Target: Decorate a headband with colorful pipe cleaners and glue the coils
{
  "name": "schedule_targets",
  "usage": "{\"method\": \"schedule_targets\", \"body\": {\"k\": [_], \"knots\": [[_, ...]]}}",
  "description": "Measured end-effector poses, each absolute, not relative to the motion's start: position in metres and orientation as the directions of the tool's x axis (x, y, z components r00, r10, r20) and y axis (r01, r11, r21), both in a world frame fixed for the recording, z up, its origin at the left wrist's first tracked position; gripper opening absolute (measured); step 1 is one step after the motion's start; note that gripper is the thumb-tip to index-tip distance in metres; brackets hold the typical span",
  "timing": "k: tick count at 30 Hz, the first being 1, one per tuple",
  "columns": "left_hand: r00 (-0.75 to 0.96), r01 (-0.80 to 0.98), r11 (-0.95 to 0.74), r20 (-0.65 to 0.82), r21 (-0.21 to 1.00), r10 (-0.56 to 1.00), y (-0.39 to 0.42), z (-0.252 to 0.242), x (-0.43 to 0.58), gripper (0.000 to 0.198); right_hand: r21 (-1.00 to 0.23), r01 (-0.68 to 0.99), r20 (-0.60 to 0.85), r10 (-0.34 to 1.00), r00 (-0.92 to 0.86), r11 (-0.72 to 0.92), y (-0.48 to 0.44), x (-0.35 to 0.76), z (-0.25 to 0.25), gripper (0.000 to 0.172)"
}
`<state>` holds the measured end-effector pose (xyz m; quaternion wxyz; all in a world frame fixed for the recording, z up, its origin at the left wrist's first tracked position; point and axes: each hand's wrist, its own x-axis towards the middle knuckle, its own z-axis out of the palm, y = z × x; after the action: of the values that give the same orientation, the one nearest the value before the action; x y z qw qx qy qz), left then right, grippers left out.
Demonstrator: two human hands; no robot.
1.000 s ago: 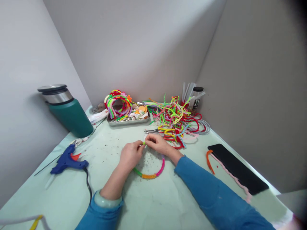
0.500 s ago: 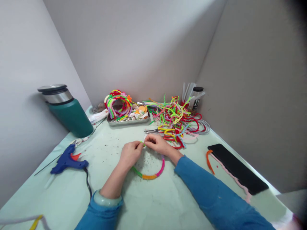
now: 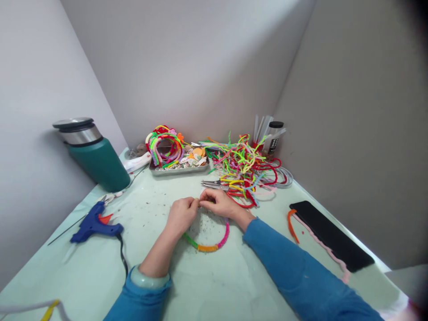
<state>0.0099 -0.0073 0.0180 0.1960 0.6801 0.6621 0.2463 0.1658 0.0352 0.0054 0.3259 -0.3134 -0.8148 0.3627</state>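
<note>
A headband-like hoop (image 3: 207, 248) wrapped in green, orange, pink and lilac pipe cleaner curves below my hands, its upper part hidden by them. My left hand (image 3: 182, 215) is closed in a pinch at the hoop's left side. Fingertip to fingertip with it, my right hand (image 3: 219, 203) pinches at the top; a trace of yellow-green pipe cleaner shows between the thumbs. Just behind my right hand lie scissors (image 3: 214, 184) with dark blades. Small dark bits of fluff are scattered on the cloth inside and around the hoop.
A metal tray (image 3: 180, 170) holds finished hoops and flat cutouts. Beside it spreads a tangled heap of pipe cleaners (image 3: 240, 156). A blue glue gun (image 3: 95, 224) and a green bottle (image 3: 98, 162) are at left. A black phone-like slab (image 3: 331, 236) lies at right.
My right fingertips have shifted slightly left against the left thumb, covering most of the yellow-green piece seen between them before. The hoop has barely moved.
</note>
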Motion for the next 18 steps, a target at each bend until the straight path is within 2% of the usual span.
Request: {"method": "schedule_targets", "body": {"k": [5,8,11,18], "knots": [[0.007,0.823,-0.071,0.114,0.564,0.993,-0.009,0.017,0.01,0.037,-0.77,0.307,0.322,0.756,-0.57,0.559,0.036,0.166,0.003,0.01],[-0.04,0.797,-0.072,0.172,0.6,0.984,-0.011,0.018,0.011,0.027,-0.765,0.321,0.327,0.766,-0.553,0.558,0.038,0.165,0.001,0.011],[-0.086,0.758,-0.082,0.224,0.647,0.971,-0.011,0.019,0.011,0.017,-0.787,0.316,0.323,0.79,-0.521,0.53,0.042,0.165,-0.002,0.011],[-0.025,0.771,-0.216,0.367,0.6,0.93,-0.011,0.018,0.011,0.013,-0.858,0.247,0.295,0.825,-0.482,0.451,0.049,0.165,-0.009,0.014]]}}
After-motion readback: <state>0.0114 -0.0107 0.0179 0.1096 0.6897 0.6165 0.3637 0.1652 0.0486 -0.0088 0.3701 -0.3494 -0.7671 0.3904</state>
